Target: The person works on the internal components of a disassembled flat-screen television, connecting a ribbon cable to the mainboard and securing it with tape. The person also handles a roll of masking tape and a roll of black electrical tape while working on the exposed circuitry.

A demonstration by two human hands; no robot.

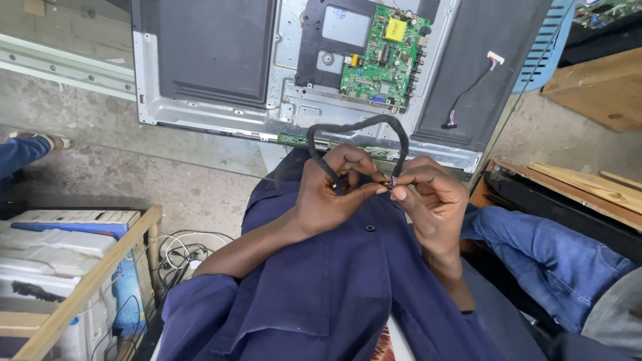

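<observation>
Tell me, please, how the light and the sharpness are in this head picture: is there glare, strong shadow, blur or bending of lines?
Head view: soft, even daylight, no hard shadows; mild sheen on the grey metal panel; the left hand, right hand and black cable loop are sharp; the green circuit board is clear; wide-lens bending shows at the edges.

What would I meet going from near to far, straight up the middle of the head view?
Dark blue button-up shirt → left hand and right hand pinching the ends of a black sleeved cable loop → grey metal television back panel with its green circuit board.
</observation>
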